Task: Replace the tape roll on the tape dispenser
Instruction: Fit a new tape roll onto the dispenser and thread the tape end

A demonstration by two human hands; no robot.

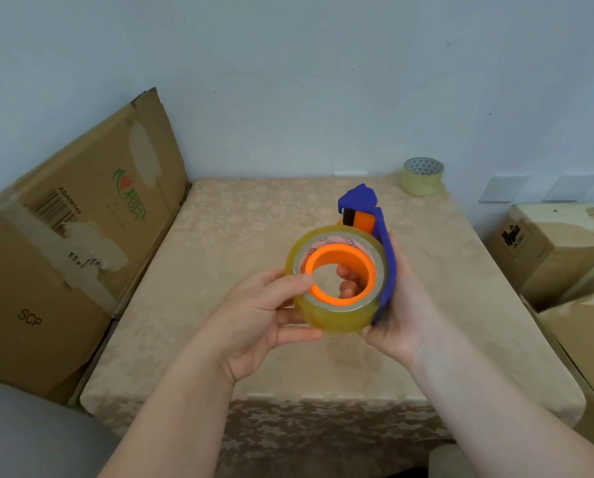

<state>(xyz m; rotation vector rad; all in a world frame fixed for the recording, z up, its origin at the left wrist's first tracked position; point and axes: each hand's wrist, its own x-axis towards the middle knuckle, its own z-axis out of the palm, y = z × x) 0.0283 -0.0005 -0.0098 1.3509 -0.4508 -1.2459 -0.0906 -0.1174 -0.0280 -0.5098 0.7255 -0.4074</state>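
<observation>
Yellowish clear tape makes up the roll (337, 305) you hold above the middle of the table (219, 236), a thick, full roll with a pale printed cardboard core showing at its face. It sits around the orange hub (340, 274) of the dispenser (387, 257), whose blue frame runs up the right side of the roll and ends in a blue hood at the far end, with an orange and black part tucked just below that hood. Your left hand (257, 322) grips the roll from the left: the thumb lies across the near-left edge of its face, touching the orange hub rim, and the fingers curl underneath. Your right hand (402, 305) cups the blue frame from the right and from below, and some of its fingertips (349, 282) show through the open hub. Both hands are closed around the dispenser and roll together, held clear of the beige patterned tablecloth. At the far right corner of the table a second tape roll (423, 175) lies flat, paler and thinner. Cardboard boxes stand to the left (64, 253) and to the right (547, 253) of the table.
</observation>
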